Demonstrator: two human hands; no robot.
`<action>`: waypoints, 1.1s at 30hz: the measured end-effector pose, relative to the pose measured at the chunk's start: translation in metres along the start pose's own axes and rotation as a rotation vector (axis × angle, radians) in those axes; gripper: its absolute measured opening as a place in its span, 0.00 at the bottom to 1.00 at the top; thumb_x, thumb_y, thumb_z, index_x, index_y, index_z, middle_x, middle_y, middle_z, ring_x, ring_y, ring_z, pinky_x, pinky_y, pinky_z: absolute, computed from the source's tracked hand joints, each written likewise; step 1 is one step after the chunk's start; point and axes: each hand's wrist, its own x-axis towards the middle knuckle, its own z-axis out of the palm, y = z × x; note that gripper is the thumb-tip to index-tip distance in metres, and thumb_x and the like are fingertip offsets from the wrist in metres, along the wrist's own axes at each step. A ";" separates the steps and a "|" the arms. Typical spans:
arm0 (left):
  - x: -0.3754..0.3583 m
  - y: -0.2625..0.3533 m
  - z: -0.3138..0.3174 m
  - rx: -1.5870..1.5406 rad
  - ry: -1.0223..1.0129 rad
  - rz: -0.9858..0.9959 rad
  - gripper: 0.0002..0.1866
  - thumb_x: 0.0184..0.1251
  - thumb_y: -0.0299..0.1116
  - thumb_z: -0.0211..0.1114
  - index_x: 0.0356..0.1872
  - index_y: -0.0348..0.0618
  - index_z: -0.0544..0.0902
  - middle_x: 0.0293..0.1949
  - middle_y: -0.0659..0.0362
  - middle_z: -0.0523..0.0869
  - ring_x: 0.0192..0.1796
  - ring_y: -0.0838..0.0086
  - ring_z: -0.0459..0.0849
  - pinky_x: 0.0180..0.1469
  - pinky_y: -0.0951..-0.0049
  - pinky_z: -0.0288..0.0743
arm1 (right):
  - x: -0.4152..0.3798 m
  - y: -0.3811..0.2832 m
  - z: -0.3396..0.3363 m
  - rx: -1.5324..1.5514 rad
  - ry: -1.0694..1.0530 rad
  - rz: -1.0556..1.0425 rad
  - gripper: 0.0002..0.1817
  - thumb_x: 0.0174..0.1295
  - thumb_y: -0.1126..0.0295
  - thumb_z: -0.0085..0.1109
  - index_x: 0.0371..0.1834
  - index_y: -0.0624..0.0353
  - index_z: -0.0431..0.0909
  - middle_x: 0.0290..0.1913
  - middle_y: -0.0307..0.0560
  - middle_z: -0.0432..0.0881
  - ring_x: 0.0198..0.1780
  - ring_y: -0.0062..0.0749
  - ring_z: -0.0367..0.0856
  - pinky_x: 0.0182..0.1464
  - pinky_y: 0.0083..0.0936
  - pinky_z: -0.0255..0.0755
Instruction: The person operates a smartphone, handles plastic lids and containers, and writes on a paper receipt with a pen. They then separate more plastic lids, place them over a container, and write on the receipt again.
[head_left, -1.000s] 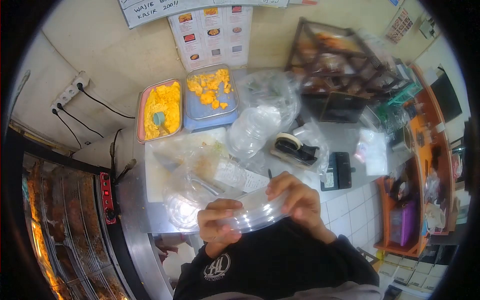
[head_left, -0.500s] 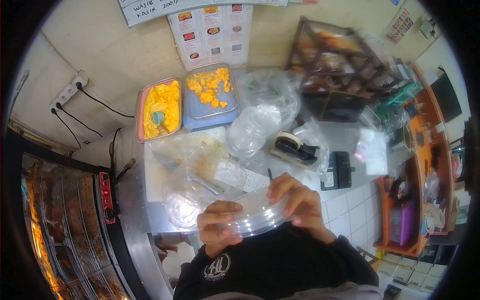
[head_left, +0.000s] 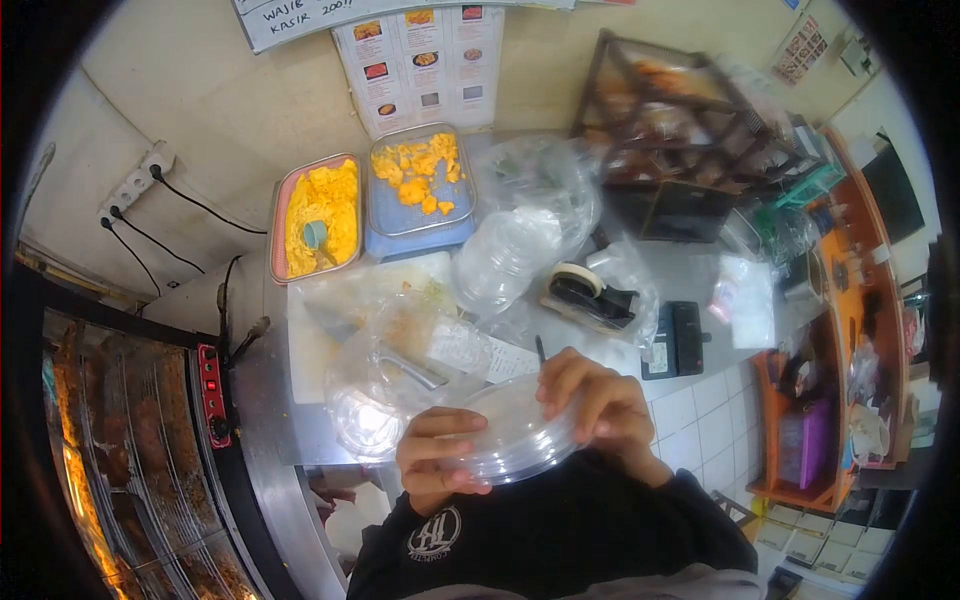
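A short stack of clear round plastic lids (head_left: 525,430) is held between both hands, close to the chest. My left hand (head_left: 440,450) is closed on the stack's left edge. My right hand (head_left: 600,410) grips the right edge, with fingertips on top; a dark pen-like tip shows just above it. Behind the stack, a paper slip (head_left: 510,361) and a clear plastic bag (head_left: 390,345) lie over a white cutting board (head_left: 306,365). A metal handle shows through the bag. Another clear round lid (head_left: 362,420) rests at the counter's front edge.
Two trays of yellow food, one pink (head_left: 281,230) and one blue (head_left: 415,215), stand at the back. Stacked clear containers (head_left: 495,265), a tape dispenser (head_left: 598,300) and a black device (head_left: 686,340) sit rightward. A heated cabinet (head_left: 140,450) is at left.
The lid stack and both hands have shifted very slightly, and the stack is tilted a little differently. Both hands keep their hold.
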 end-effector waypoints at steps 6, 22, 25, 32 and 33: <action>0.000 0.000 -0.003 0.004 -0.041 0.022 0.21 0.46 0.33 0.73 0.41 0.49 0.74 0.44 0.55 0.76 0.41 0.55 0.82 0.36 0.64 0.81 | 0.000 -0.001 0.000 0.000 0.001 0.013 0.10 0.55 0.63 0.55 0.26 0.58 0.79 0.39 0.50 0.77 0.47 0.41 0.69 0.51 0.36 0.58; -0.001 0.001 0.001 0.003 -0.009 0.003 0.18 0.48 0.33 0.72 0.39 0.49 0.75 0.42 0.55 0.77 0.41 0.55 0.82 0.34 0.63 0.80 | 0.001 0.000 -0.002 -0.032 -0.024 -0.008 0.12 0.52 0.59 0.56 0.27 0.56 0.79 0.38 0.50 0.76 0.47 0.41 0.69 0.51 0.37 0.58; 0.006 0.007 0.009 0.018 0.078 -0.115 0.16 0.49 0.32 0.71 0.37 0.45 0.74 0.40 0.53 0.77 0.37 0.59 0.81 0.33 0.67 0.76 | -0.002 0.005 -0.002 -0.044 0.081 0.025 0.11 0.55 0.62 0.55 0.31 0.59 0.78 0.38 0.49 0.75 0.45 0.36 0.70 0.49 0.31 0.60; 0.015 0.004 0.017 -0.069 0.284 -1.012 0.06 0.60 0.24 0.60 0.35 0.40 0.71 0.33 0.62 0.71 0.38 0.80 0.69 0.44 0.83 0.61 | 0.001 0.008 -0.017 -0.080 0.322 0.279 0.07 0.62 0.71 0.51 0.35 0.64 0.75 0.36 0.42 0.76 0.37 0.20 0.73 0.42 0.17 0.65; 0.014 0.003 0.017 -0.069 0.285 -1.013 0.06 0.60 0.24 0.60 0.35 0.40 0.71 0.33 0.62 0.71 0.38 0.80 0.69 0.44 0.83 0.61 | 0.001 0.008 -0.017 -0.044 0.356 0.317 0.07 0.63 0.71 0.50 0.35 0.64 0.75 0.35 0.41 0.76 0.36 0.19 0.73 0.41 0.15 0.66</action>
